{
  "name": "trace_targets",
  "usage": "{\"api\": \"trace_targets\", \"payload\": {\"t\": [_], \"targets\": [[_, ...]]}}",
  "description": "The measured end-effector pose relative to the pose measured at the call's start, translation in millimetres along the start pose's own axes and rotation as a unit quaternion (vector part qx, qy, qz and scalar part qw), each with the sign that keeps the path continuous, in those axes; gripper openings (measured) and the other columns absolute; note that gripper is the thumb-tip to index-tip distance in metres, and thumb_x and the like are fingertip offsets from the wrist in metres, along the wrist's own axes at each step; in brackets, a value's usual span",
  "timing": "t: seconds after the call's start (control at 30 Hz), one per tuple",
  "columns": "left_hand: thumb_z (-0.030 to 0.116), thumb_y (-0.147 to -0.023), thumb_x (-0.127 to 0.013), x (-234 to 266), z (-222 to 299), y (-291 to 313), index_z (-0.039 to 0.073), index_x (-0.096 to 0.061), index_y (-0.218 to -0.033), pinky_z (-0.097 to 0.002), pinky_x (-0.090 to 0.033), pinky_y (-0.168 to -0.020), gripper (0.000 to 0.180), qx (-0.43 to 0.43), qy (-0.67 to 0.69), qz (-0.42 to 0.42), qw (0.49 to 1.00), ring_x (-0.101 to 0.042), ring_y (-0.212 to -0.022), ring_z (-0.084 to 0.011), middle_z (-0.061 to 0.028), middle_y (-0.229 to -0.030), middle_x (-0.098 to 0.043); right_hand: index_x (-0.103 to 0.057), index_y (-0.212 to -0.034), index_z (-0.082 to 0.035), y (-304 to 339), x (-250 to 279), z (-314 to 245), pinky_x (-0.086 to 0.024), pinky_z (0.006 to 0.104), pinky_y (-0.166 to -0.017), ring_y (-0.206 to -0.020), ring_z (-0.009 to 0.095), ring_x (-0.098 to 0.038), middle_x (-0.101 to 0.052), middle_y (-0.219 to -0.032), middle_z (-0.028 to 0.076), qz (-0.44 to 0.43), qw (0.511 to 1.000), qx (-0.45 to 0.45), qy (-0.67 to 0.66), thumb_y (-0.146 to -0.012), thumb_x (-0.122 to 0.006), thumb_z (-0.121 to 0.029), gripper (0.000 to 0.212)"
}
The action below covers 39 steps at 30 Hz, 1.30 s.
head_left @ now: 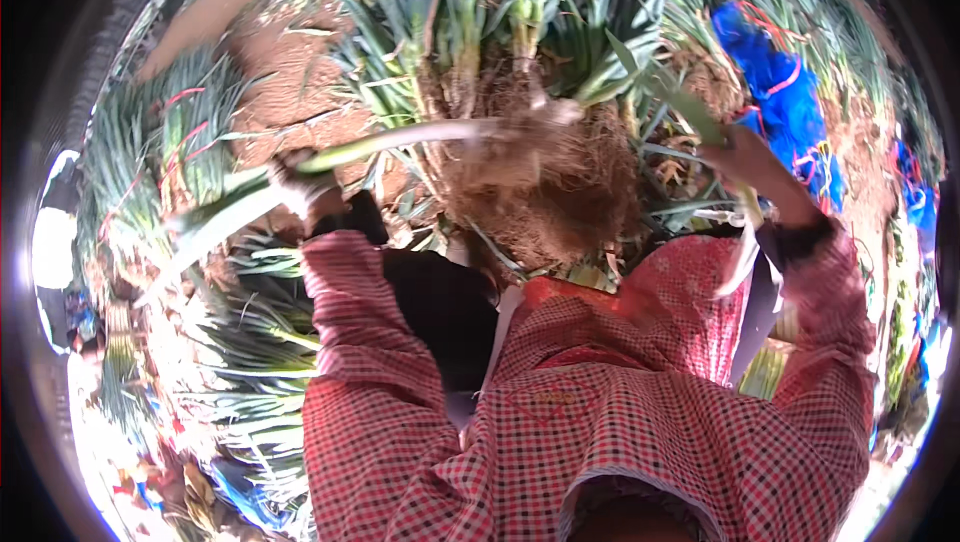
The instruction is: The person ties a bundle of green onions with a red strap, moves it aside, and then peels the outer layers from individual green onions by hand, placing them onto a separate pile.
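Observation:
My left hand point(303, 188) is wrapped round a leek point(400, 139) (or large green onion) near where its stem turns to leaves. The pale stem points right, slightly raised, and its blurred root end lies over a brown, root-covered heap point(545, 192). Its green leaves trail down to the left of the hand. Off to the right, my right hand point(745, 160) is closed on a loose leaf strip point(740, 260), apart from the stem. The strip's whitish part hangs below the hand, and a blurred green part sticks out above it. Some fingers of the right hand are smeared by motion.
Leek bundles point(500, 2) with roots stand packed beyond the heap. More leeks point(255, 372) lie to my left, and pink-tied bundles point(180, 132) stand farther left. Blue plastic point(775, 82) with pink strings lies at the far right. Brown soil point(290, 82) shows between the plants.

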<state>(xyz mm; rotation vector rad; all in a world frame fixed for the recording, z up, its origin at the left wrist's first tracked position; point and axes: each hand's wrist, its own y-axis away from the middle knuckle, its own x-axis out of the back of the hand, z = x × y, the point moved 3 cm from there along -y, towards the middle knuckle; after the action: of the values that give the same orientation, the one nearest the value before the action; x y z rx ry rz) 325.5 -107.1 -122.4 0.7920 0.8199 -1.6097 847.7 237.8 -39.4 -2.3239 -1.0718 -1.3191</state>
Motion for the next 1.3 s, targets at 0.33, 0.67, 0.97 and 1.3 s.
{"api": "trace_targets", "payload": {"t": [0.33,0.67,0.97,1.3], "targets": [[0.036,-0.075,-0.069,-156,-61,117,0.007,-0.046,-0.102,-0.0283,-0.041,-0.059,0.047,0.127,0.015,-0.189,0.974,-0.043,-0.063,-0.0124,-0.0026,-0.078,-0.049,-0.054,-0.110,0.000,-55,-136,-256,-0.048,0.0329,-0.080,-0.094,0.029,-0.059,-0.058,-0.106,0.018,0.079,0.937,0.326,-0.093,-0.071,-0.070,-0.019,0.046],[0.033,-0.079,-0.066,-144,-77,89,0.007,-0.050,-0.086,-0.0305,-0.044,-0.056,0.031,0.151,-0.038,0.005,0.988,-0.046,-0.059,-0.0149,-0.0021,-0.073,-0.048,-0.053,-0.077,-0.010,-34,-165,-250,-0.044,0.0364,-0.067,-0.077,0.026,-0.055,-0.054,-0.080,0.003,0.193,0.832,0.519,-0.035,-0.062,-0.058,0.000,0.019],[0.033,-0.080,-0.064,-79,-17,23,0.007,-0.046,-0.078,-0.0241,-0.039,-0.047,0.031,0.156,0.173,-0.142,0.962,-0.041,-0.052,-0.0122,-0.0001,-0.061,-0.042,-0.050,-0.071,-0.003,41,-122,-135,-0.045,0.0339,-0.062,-0.072,0.024,-0.055,-0.055,-0.075,0.007,-0.122,0.865,0.467,-0.139,-0.064,-0.060,0.004,0.014],[0.029,-0.082,-0.059,-55,-30,22,0.012,-0.044,-0.072,-0.0233,-0.032,-0.044,0.025,0.100,0.011,0.065,0.993,-0.038,-0.049,-0.0114,0.0008,-0.060,-0.043,-0.051,-0.070,-0.003,108,-92,-127,-0.046,0.0354,-0.065,-0.075,0.027,-0.056,-0.056,-0.075,0.009,-0.088,0.909,0.394,-0.104,-0.058,-0.059,0.007,0.017]]}}
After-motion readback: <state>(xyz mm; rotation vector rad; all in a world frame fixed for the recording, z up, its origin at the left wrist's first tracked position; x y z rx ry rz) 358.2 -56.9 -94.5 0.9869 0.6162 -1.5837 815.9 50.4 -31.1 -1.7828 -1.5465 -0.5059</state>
